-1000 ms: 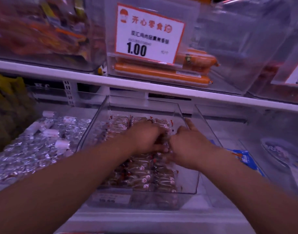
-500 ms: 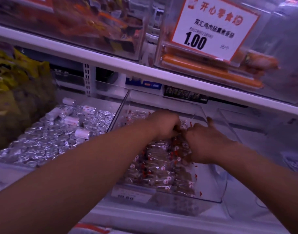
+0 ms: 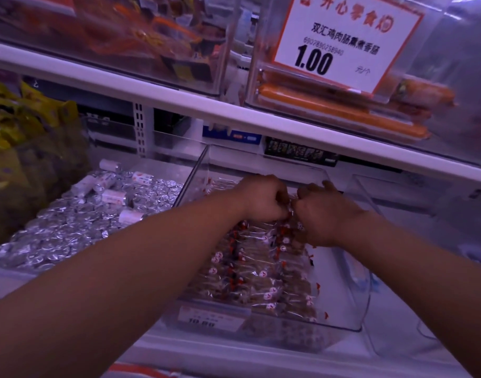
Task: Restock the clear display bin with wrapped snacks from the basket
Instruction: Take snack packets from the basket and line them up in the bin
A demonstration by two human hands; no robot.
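Dozens of wrapped snacks (image 3: pixel 261 271) lie in rows in the clear display bin (image 3: pixel 343 320) on the lower shelf. Both hands — left hand (image 3: pixel 263 199), right hand (image 3: pixel 325 214) — curl down into the far rows, apparently gripping wrappers. A hard shove could scatter those slippery rows, or nudge the bin sideways.

Left hand (image 3: pixel 263 199) and right hand (image 3: pixel 325 214) meet, fingers curled, over wrapped snacks (image 3: pixel 261 271) inside the clear bin (image 3: pixel 351 304).
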